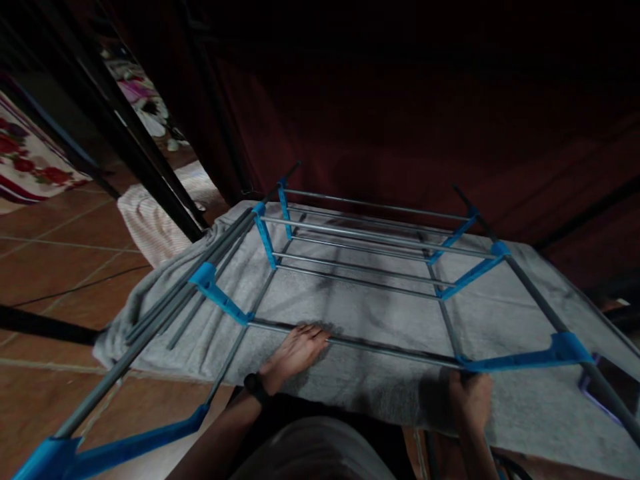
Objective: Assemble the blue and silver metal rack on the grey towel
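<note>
A rack frame of grey metal tubes and blue plastic brackets lies on a grey blanket (370,400). My left hand (303,347), with a dark band on its wrist, has its fingers wrapped over the nearest cross tube (390,348). At that tube's right end, my right hand (473,397) grips the frame just under a blue bracket (525,361); its fingertips are partly hidden. Another blue bracket (223,300) joins the tube's left end. Farther back, several cross tubes (375,233) run between the two sides of the frame.
Several loose grey tubes (187,293) lie on the blanket at the left. Dark posts (135,147) rise beyond them from a tiled floor (65,287). A dark red curtain (380,127) hangs behind the frame. A purple-edged dark object (613,387) lies at the right.
</note>
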A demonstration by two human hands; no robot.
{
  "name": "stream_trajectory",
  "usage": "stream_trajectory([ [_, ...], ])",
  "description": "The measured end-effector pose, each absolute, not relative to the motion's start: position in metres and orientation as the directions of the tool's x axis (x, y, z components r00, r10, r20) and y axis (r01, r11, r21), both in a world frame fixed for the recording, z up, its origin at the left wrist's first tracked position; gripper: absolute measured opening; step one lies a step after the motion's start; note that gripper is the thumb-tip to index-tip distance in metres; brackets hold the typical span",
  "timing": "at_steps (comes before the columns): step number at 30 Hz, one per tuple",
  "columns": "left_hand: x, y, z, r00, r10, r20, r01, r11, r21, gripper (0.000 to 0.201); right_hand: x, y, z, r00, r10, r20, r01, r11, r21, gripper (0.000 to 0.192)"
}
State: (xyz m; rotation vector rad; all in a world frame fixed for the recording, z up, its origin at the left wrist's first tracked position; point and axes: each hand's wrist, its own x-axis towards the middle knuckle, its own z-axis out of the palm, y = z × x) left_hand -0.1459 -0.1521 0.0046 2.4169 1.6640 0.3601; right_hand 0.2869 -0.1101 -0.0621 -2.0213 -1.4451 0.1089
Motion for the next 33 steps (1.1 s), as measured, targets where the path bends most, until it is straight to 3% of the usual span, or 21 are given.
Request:
stream_trajectory([
  [10,-0.14,-0.148,0.009,0.3,0.954,0.015,0.91,-0.291,0.294,0.031,0.279,-0.114,-0.047,0.425,0.878,0.221,0.785,-0.236,-0.573,0.028],
  [23,-0.138,-0.145,0.016,0.307,0.949,-0.075,0.925,-0.279,0.259,0.033,0.282,-0.113,-0.051,0.445,0.885,0.138,0.79,-0.316,-0.525,0.036],
  [27,-0.138,-0.146,0.016,0.301,0.952,-0.057,0.919,-0.274,0.282,0.033,0.28,-0.113,-0.048,0.461,0.877,0.137,0.8,-0.343,-0.493,0.036],
  [33,-0.139,-0.145,0.014,0.335,0.942,0.008,0.902,-0.324,0.285,0.032,0.284,-0.111,-0.051,0.448,0.878,0.168,0.778,-0.291,-0.557,0.023],
])
